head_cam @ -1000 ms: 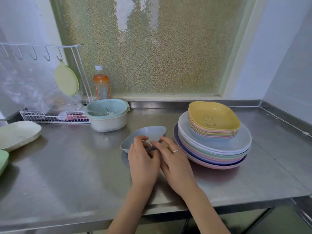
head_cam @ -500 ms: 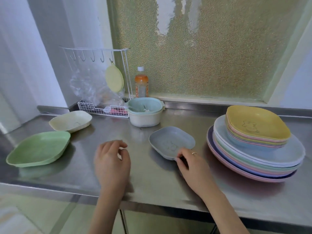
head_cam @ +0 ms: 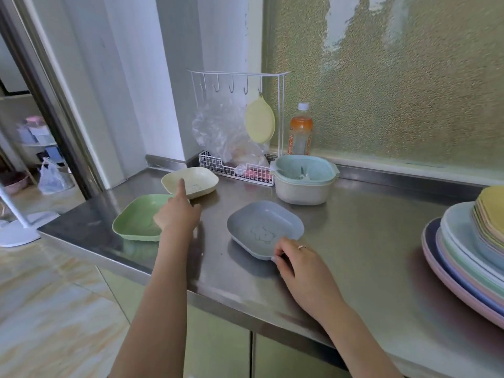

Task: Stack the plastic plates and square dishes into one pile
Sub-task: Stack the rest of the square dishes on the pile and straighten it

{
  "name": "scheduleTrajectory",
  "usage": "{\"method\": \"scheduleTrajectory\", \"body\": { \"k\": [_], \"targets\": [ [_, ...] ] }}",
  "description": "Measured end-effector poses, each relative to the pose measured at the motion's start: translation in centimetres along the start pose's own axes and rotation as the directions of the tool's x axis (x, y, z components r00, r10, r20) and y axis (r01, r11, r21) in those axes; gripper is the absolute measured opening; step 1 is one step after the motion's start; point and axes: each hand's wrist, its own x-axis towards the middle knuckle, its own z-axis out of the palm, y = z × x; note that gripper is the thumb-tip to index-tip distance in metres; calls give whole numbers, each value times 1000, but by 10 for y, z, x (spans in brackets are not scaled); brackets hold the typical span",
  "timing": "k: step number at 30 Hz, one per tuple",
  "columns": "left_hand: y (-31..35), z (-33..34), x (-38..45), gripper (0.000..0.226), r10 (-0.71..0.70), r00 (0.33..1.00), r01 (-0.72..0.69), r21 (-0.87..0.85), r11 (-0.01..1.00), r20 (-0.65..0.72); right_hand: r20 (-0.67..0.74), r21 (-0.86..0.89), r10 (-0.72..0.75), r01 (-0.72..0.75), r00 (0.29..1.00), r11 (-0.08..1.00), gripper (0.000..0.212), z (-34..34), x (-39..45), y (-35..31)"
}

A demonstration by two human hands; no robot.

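Observation:
A grey-blue square dish [head_cam: 264, 229] lies on the steel counter [head_cam: 368, 241], and my right hand [head_cam: 302, 266] pinches its near edge. My left hand [head_cam: 178, 212] is stretched out over the right edge of a green square dish [head_cam: 137, 221], index finger extended toward a cream square dish [head_cam: 196, 181] behind it; it holds nothing. At the far right stands the pile [head_cam: 469, 257] of round pastel plates, with yellow-topped square dishes [head_cam: 491, 211] stacked on it, partly cut off by the frame.
A teal-and-cream bowl [head_cam: 302, 184] stands behind the grey dish. A white wire rack [head_cam: 240, 167] with hooks, a plastic bag and a hanging yellow pad sits at the back, an orange bottle [head_cam: 300, 132] beside it. The counter's left end drops to the floor.
My left hand has left the grey dish and reached left toward the green and cream dishes. My right hand stays on the grey dish's edge. The view has swung left.

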Motion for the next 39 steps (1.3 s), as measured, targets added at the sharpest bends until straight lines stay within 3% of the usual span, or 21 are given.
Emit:
{"method": "scheduleTrajectory", "body": {
  "k": [3, 6, 10, 21, 30, 39],
  "targets": [
    [8, 3, 23, 73, -14, 998, 12, 30, 999, 66, -2, 11, -7, 7, 1000, 1000, 13, 1, 2, 1],
    [10, 8, 32, 51, -25, 990, 13, 88, 996, 136, 5, 15, -10, 10, 1000, 1000, 12, 2, 6, 0],
    [10, 15, 29, 32, 11, 995, -17, 64, 998, 102, 8, 18, -4, 3, 1000, 1000, 13, 3, 7, -1],
    [38, 23, -80, 23, 289, 956, -292, 58, 955, 53, -57, -123, 82, -88, 995, 989, 15, -27, -34, 10],
    [79, 28, -129, 18, 480, 868, -487, 27, 873, 123, -208, -164, 300, -335, 931, 928, 10, -63, -76, 48],
    [110, 36, -158, 22, 563, 815, -562, -54, 826, 137, -304, -167, 369, -430, 878, 887, 13, -72, -85, 59]
  ]
}}
